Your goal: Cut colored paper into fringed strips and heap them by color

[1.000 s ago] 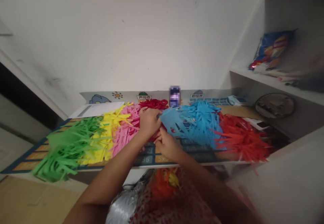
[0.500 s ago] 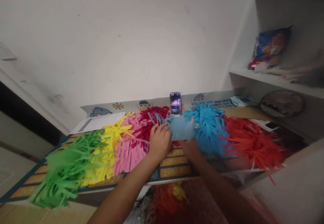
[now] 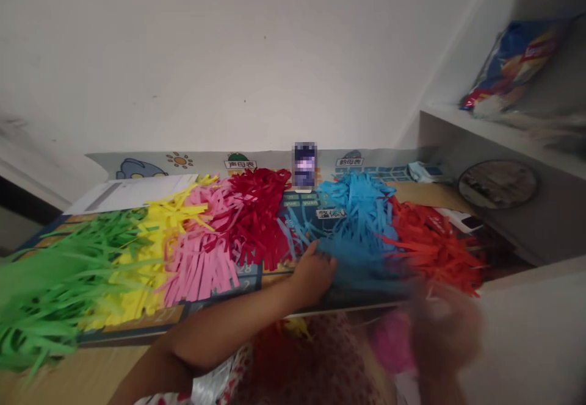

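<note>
My left hand [image 3: 315, 274] is closed on the edge of a blue paper [image 3: 361, 265], which is smeared by motion above the table's front edge. Off to the right, my right hand [image 3: 451, 326] is badly blurred, so its fingers do not show clearly. Close by it is a pink thing [image 3: 394, 341], too blurred to name. Loose light-blue strips [image 3: 295, 231] lie just beyond my left hand. A bundle of blue paper strips [image 3: 364, 210] is behind the moving paper, with a dark red bundle [image 3: 260, 216] to the left and a red one [image 3: 434, 243] to the right.
Pink [image 3: 201, 265], yellow [image 3: 137, 271] and green [image 3: 59, 283] strip bundles cover the table's left side. A phone [image 3: 304, 167] stands against the wall. At the right are a round mirror [image 3: 498, 183] and a snack bag [image 3: 517, 63] on a shelf [image 3: 485, 139].
My right hand has come away from the blue paper's side, down and to the right. My left hand has moved slightly right and lower with the paper. The view has shifted too.
</note>
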Tool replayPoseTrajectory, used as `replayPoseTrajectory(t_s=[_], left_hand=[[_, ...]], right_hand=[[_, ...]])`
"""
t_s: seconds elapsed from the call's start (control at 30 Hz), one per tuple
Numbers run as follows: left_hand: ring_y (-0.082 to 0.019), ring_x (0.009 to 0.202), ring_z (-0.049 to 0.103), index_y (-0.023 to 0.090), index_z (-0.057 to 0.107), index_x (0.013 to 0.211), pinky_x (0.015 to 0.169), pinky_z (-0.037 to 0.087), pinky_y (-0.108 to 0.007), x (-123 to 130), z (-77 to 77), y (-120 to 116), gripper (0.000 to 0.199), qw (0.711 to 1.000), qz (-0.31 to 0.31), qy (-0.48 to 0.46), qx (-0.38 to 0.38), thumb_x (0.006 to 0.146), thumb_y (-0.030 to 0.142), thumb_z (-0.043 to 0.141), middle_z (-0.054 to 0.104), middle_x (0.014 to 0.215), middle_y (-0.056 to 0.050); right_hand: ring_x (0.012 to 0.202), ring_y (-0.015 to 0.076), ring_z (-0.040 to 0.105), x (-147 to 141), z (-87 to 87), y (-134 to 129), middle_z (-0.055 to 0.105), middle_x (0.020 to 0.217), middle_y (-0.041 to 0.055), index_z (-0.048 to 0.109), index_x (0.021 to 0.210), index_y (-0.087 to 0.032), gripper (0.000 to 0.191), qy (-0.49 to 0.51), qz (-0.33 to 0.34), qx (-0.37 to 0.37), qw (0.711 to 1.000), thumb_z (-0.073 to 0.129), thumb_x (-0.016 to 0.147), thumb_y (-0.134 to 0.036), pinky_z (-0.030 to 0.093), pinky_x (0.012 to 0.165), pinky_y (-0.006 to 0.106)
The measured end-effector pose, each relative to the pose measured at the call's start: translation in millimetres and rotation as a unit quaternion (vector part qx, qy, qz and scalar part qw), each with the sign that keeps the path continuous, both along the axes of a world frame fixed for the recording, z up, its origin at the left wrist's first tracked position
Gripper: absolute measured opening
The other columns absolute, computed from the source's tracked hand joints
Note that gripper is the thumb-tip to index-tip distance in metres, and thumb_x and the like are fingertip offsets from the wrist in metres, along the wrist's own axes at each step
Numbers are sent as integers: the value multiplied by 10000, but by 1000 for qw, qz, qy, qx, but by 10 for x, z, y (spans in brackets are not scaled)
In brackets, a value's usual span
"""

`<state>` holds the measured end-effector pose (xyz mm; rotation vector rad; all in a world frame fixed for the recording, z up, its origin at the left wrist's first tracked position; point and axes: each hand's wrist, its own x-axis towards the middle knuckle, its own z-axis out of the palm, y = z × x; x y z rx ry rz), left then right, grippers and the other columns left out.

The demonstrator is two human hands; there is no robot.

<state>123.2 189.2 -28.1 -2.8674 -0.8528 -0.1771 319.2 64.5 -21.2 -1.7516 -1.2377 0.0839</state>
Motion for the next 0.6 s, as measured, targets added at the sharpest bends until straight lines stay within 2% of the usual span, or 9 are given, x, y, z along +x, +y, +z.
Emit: replayPoseTrajectory(t_s=[0.07, 0.1, 0.13, 0.2, 0.3, 0.43, 0.5, 0.6], left_hand=[[-243, 865, 647, 129, 620, 1000, 1097, 267, -492, 22, -28, -15, 182, 1000, -2, -2, -10, 864, 175, 508, 697, 903, -112], [-248, 885, 647, 125, 618, 1030, 1095, 269, -503, 26, -34, -18, 206, 1000, -4, -5, -14, 877, 192, 498, 696, 930, -116], [-255, 910, 646, 119, 614, 1052, 1094, 270, -515, 24, -36, -14, 223, 1000, -4, -7, -19, 888, 201, 488, 695, 953, -121], [-263, 974, 641, 120, 608, 1067, 1092, 274, -536, -8, -24, 23, 226, 999, 12, -12, -30, 901, 186, 470, 693, 1004, -130], [-270, 1073, 617, 146, 599, 1098, 1076, 297, -572, -161, 36, 151, 239, 997, 65, -15, -34, 905, 135, 459, 685, 1099, -132], [-277, 1070, 621, 200, 629, 1127, 1059, 294, -636, -620, 167, 229, 286, 993, 119, -3, -19, 896, 120, 481, 698, 1127, -113], [-283, 1037, 633, 218, 656, 1122, 1056, 297, -646, -926, 231, 121, 318, 987, 159, 1, -4, 873, 104, 493, 706, 1121, -112], [-311, 1037, 633, 244, 681, 1111, 1017, 328, -667, -1385, 338, -192, 379, 974, 224, 28, 24, 846, 71, 473, 714, 1120, -108]], right_hand=[[1222, 328, 522, -344, -115, 124, 610, 1265, 87, 580, 1207, -288, 411, -60, 106, -14, 992, 576, 805, -375, 369, 1076, 549], [1220, 317, 526, -473, -171, 218, 600, 1288, 105, 566, 1240, -237, 430, -121, 157, -20, 980, 558, 815, -304, 341, 1087, 550], [1182, 297, 557, -560, -222, 317, 620, 1260, 116, 565, 1244, -201, 416, -170, 181, -24, 969, 526, 831, -239, 334, 1082, 536], [1055, 253, 627, -615, -299, 498, 683, 1137, 119, 589, 1201, -166, 366, -245, 190, -25, 950, 436, 870, -132, 346, 1042, 502], [944, 199, 663, -552, -349, 656, 728, 1018, 64, 648, 1077, -202, 315, -269, 183, -4, 945, 408, 902, -97, 355, 995, 434], [1044, 173, 640, -632, -377, 715, 708, 1119, 39, 656, 1081, -234, 326, -267, 262, 13, 927, 422, 901, -96, 320, 1032, 403], [1080, 166, 625, -764, -406, 719, 704, 1131, 26, 656, 1081, -250, 341, -256, 312, 0, 915, 421, 897, -87, 310, 1050, 401], [1150, 172, 587, -936, -448, 701, 685, 1178, 24, 655, 1076, -253, 306, -248, 380, -7, 891, 456, 892, -110, 305, 1073, 404]])
